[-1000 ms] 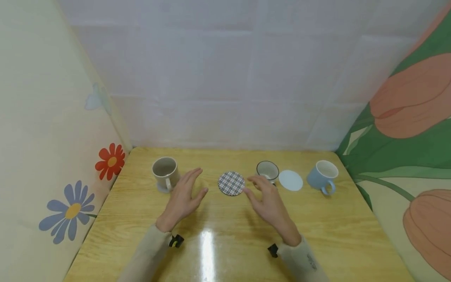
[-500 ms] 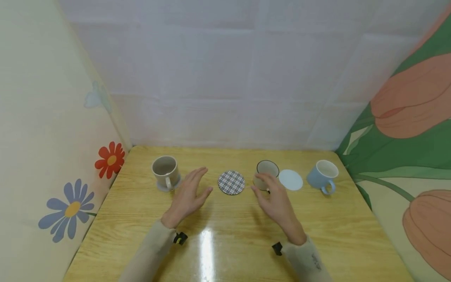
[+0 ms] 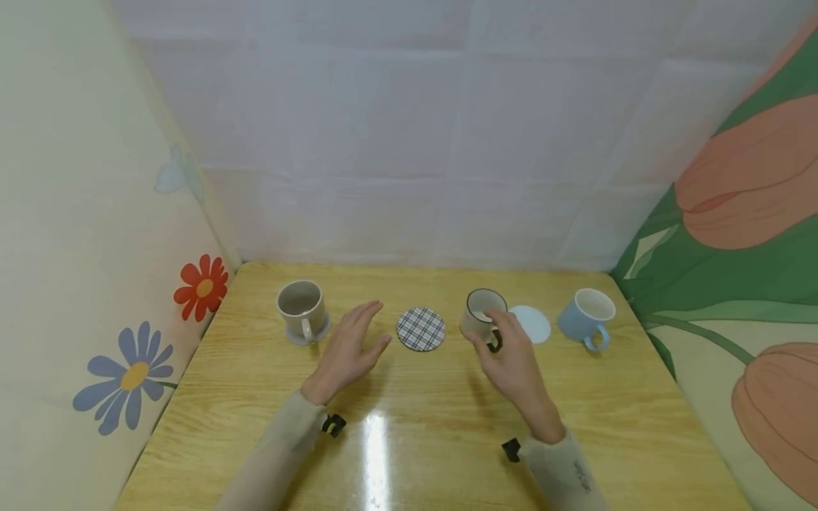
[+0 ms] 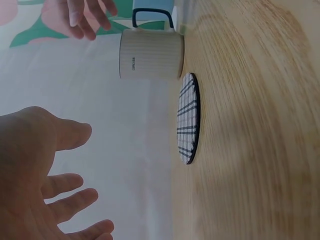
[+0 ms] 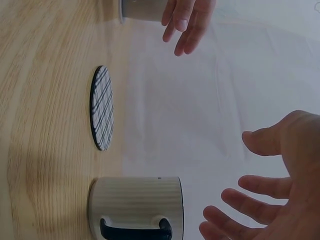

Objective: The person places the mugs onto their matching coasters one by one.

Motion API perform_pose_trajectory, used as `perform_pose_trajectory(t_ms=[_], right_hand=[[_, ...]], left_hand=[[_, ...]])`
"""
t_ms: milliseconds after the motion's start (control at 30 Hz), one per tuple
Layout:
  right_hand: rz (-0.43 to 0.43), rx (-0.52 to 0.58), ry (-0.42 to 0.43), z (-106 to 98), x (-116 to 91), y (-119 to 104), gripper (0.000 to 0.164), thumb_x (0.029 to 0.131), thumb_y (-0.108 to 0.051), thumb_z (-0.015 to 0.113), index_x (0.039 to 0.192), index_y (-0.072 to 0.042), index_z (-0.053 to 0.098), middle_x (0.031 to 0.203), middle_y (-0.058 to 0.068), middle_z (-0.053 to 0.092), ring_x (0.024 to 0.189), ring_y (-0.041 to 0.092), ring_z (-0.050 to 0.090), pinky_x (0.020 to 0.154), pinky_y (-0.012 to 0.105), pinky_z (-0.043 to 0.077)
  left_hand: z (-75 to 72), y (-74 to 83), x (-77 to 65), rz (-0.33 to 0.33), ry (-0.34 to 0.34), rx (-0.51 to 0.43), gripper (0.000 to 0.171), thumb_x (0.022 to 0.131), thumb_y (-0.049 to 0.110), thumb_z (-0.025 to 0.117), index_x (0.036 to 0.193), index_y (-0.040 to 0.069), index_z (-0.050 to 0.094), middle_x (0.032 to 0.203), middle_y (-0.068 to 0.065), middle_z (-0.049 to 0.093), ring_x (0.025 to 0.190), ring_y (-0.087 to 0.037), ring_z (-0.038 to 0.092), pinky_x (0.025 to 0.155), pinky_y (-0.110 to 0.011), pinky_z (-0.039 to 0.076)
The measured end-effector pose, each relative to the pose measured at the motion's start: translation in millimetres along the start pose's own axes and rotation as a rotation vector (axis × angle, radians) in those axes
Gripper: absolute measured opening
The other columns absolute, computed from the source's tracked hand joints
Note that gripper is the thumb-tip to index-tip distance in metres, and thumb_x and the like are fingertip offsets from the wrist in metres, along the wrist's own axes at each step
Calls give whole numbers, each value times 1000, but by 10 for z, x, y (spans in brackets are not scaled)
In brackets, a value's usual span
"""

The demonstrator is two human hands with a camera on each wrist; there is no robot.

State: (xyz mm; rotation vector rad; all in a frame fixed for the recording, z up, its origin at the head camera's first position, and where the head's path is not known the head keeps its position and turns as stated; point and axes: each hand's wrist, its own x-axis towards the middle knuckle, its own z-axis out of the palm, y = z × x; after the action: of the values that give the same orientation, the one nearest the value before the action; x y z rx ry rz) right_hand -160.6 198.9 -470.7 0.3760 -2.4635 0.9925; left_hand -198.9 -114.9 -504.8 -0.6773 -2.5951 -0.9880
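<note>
Cream mug (image 3: 473, 322) stands upright on the wooden table (image 3: 434, 433) in the head view, its dark handle seen between the parted thumb and fingers of the right hand (image 3: 514, 362), which covers part of it. The left hand (image 3: 344, 355), thumb and fingers well apart and holding nothing, hangs between the grey mug (image 3: 298, 304) on its grey coaster (image 3: 323, 331) and the checked coaster (image 3: 420, 328). Right of the cream mug lie a white disc (image 3: 533, 325), then a blue mug (image 3: 580, 323). From the left wrist, small lettering shows on the cream mug's side, unseen from the head, and the right fingers are clear of its rim. From the right wrist, that hand is likewise spread and empty, above the mug and touching nothing.
</note>
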Motion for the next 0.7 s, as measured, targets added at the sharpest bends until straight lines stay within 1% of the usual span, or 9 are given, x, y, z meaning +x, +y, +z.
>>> perform_pose_trajectory(t_ms=[67, 167, 300, 367, 567, 633, 700], right_hand=[[-2, -11, 2, -11, 0, 23, 48, 95, -10, 81, 134, 9, 61, 130, 29, 64, 113, 45, 66, 93, 62, 59], [10, -20, -4, -32, -7, 58, 49, 95, -11, 81, 135, 9, 61, 132, 29, 63, 119, 45, 64, 100, 62, 56], [30, -22, -12, -55, -21, 111, 48, 96, -10, 79, 135, 10, 60, 135, 30, 62, 125, 47, 61, 107, 64, 52], [35, -21, -9, -65, -25, 132, 49, 96, -10, 79, 136, 11, 59, 135, 31, 61, 126, 49, 60, 108, 65, 51], [56, -22, 10, -94, -20, 167, 55, 96, -9, 80, 139, 13, 55, 138, 34, 59, 122, 52, 61, 100, 66, 55], [66, -17, 8, -102, -19, 177, 57, 96, -10, 80, 141, 13, 53, 139, 34, 57, 120, 52, 61, 97, 65, 56], [79, -12, 4, -110, -19, 193, 59, 96, -10, 80, 142, 13, 52, 140, 33, 56, 121, 52, 61, 98, 65, 56]], left_hand=[[13, 0, 16, -9, -11, -4, 67, 101, 30, 75, 156, 2, 50, 160, -19, 53, 148, -39, 49, 124, -61, 40], [34, 1, 38, -17, -27, -5, 67, 102, 31, 74, 157, 3, 49, 160, -19, 52, 148, -39, 49, 124, -61, 40], [66, -7, 55, -25, -42, -2, 67, 102, 30, 74, 157, 4, 49, 160, -18, 52, 148, -39, 49, 125, -60, 39], [78, -9, 61, -25, -41, -8, 66, 101, 28, 75, 156, 3, 49, 160, -19, 52, 148, -39, 49, 125, -60, 39], [121, -19, 85, -12, -30, -14, 66, 99, 24, 77, 155, 0, 50, 159, -21, 53, 147, -41, 50, 123, -61, 40], [131, -18, 93, -19, -38, -24, 66, 100, 23, 77, 155, 0, 50, 159, -21, 52, 147, -41, 49, 124, -61, 40], [141, -16, 100, -29, -50, -36, 66, 100, 22, 77, 155, 0, 50, 160, -21, 51, 148, -41, 49, 124, -61, 39]])
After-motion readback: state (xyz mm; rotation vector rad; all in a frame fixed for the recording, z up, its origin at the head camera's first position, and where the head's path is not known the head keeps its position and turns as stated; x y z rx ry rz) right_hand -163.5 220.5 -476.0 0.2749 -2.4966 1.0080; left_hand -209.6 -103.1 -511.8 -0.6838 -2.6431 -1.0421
